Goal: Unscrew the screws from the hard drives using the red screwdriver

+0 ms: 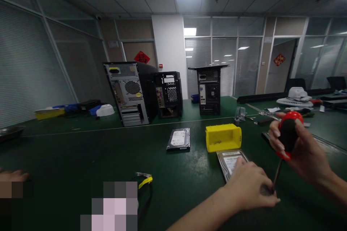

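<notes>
My right hand [300, 151] is closed round the red and black handle of a screwdriver [287, 133], which stands nearly upright with its tip down by a hard drive [230, 160] lying flat on the green table [81, 151]. My left hand [248, 187] rests on that drive's near end, fingers curled and pinched close to the screwdriver's shaft. Just beyond the drive stands a yellow parts bin [222, 137]. A second hard drive [179, 139] lies to the bin's left.
Three computer cases [130, 92] [169, 94] [209, 88] stand at the back of the table. A cable with a yellow tag [145, 181] lies near the front. Tools and a white fan-like object [295, 97] sit far right. Another person's hand [12, 176] shows at the left edge.
</notes>
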`<state>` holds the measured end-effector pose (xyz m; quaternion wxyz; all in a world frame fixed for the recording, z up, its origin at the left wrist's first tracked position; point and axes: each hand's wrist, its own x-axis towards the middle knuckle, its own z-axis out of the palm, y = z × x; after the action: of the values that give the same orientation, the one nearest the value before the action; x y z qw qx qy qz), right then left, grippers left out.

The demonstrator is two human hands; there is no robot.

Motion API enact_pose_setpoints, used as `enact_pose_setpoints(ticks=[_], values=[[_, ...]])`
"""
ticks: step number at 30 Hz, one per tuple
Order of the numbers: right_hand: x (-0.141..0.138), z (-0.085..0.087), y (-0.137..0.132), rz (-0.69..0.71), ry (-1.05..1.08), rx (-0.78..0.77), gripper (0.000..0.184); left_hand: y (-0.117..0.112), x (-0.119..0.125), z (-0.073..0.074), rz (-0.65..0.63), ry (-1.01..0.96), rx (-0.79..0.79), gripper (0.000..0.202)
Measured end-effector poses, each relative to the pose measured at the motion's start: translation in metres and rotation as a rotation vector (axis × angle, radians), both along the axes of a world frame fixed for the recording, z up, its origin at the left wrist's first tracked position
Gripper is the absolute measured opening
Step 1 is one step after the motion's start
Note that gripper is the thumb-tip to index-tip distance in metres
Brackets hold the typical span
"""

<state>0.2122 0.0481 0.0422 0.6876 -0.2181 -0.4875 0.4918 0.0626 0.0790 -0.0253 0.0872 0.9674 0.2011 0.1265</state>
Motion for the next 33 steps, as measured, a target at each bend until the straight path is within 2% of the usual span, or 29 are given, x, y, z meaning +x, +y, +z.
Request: enact_pose_setpoints(ticks=[2,5,8,11,19,26,33], values=[[0.002,-0.003,0.003,0.007,-0.045,-0.006,0.021,0.0,0.001,-0.001,-0.004,-0.001,0.008,0.038],[0.004,-0.004,0.004,0.022,-0.086,-0.028,0.027,0.0,0.003,-0.001,0.003,-0.01,0.017,0.034],[0.002,0.0,0.001,-0.032,-0.01,-0.018,0.022,-0.001,0.003,0.0,0.01,-0.018,0.02,0.034],[0.0,0.003,-0.002,-0.027,0.052,-0.011,0.029,0.0,0.0,0.002,-0.012,-0.033,0.004,0.038],[0.0,0.004,-0.004,-0.022,0.072,-0.001,0.032,0.011,-0.003,-0.003,-0.041,-0.124,-0.211,0.035],[0.002,0.006,-0.005,-0.034,0.076,-0.031,0.032,0.008,0.001,-0.001,0.022,-0.138,-0.339,0.038],[0.009,0.011,-0.004,-0.08,0.084,-0.006,0.03,0.005,0.004,-0.004,0.142,-0.178,-0.369,0.042]])
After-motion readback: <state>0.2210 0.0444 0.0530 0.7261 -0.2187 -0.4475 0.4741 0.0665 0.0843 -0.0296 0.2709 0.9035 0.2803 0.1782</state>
